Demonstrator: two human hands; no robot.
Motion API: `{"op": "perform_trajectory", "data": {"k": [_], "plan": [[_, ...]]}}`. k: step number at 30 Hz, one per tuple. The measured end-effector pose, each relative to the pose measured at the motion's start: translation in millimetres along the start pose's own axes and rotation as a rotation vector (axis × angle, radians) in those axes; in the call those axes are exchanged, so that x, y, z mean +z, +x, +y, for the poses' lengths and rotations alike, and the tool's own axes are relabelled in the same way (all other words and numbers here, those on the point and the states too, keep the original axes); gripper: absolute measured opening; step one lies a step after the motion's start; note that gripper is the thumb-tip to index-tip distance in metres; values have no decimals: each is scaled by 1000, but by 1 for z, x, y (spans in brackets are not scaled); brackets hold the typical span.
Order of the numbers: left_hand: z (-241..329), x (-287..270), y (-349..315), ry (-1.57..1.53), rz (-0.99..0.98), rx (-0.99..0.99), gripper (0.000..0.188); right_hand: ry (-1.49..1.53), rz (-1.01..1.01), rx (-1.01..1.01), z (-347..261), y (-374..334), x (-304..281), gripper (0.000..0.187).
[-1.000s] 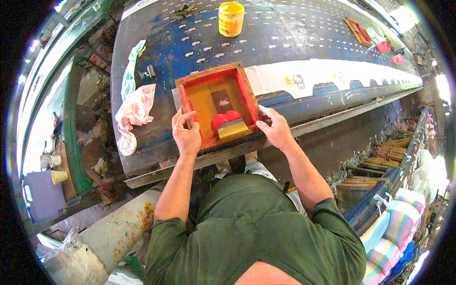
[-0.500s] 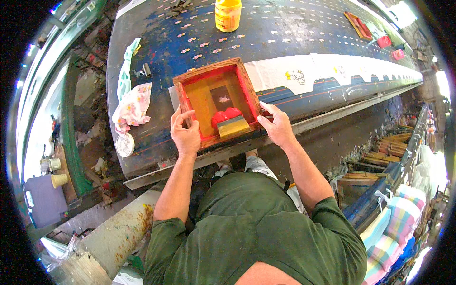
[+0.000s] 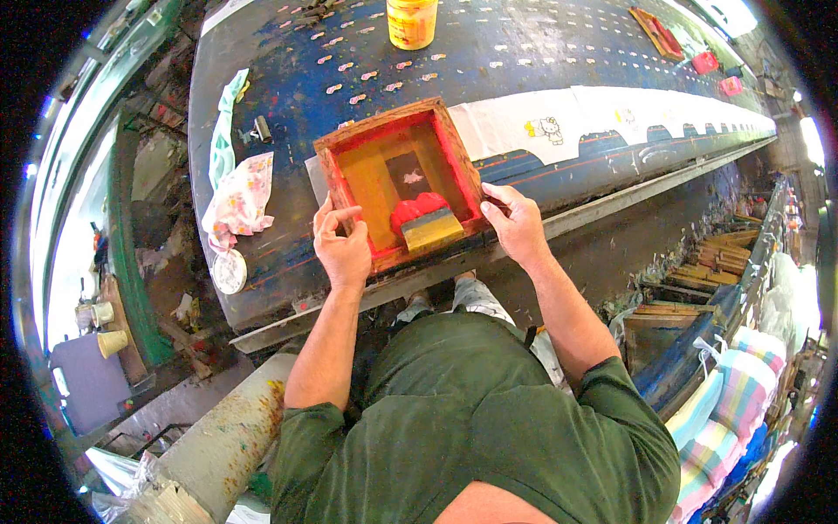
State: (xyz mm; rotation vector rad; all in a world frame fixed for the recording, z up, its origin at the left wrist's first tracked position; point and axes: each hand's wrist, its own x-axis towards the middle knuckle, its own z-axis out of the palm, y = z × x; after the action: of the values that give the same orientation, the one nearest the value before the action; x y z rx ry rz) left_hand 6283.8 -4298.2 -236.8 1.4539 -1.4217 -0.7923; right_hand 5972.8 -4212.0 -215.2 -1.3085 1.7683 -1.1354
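A wooden screen-printing frame (image 3: 327,170), its inner walls stained red, lies tilted at the near edge of the long table. Its yellowish mesh has a small dark window with a pale motif. Inside, against the near wall, rests a squeegee (image 3: 434,234) with a yellowish handle, next to a heap of red ink (image 3: 419,208). My left hand (image 3: 343,244) grips the frame's left side, forefinger bent over the rim. At the right side, my right hand (image 3: 517,220) has its thumb and fingertips against the outer edge. White fabric (image 3: 506,127) with printed cartoon figures runs out from under the frame.
A yellow bucket (image 3: 412,24) stands farther back on the dark table (image 3: 288,196). Left of the frame lie a crumpled patterned cloth (image 3: 244,201), a green cloth (image 3: 225,131) and a round white lid (image 3: 230,272). Another frame (image 3: 656,33) lies far right. Wooden frames (image 3: 711,275) are stacked behind at right.
My right hand has eased slightly outward, its thumb moving off the rim's top toward the outer edge. My left hand keeps its hold. The whole view has shifted a little.
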Motion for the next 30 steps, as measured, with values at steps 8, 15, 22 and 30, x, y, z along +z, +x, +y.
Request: {"op": "perform_trajectory", "data": {"k": [8, 15, 22, 30], "plan": [[6, 0, -1, -12, -16, -17, 21, 175, 6, 75, 2, 0, -2, 32], [-3, 2, 0, -46, -15, 9, 22, -169, 19, -545, -43, -12, -10, 27], [-14, -5, 1, -73, -42, -23, 31, -431, -405, -863, -71, 4, -7, 44], [30, -4, 0, 254, -85, 10, 80, -556, -473, -950, -69, 35, 9, 35]]}}
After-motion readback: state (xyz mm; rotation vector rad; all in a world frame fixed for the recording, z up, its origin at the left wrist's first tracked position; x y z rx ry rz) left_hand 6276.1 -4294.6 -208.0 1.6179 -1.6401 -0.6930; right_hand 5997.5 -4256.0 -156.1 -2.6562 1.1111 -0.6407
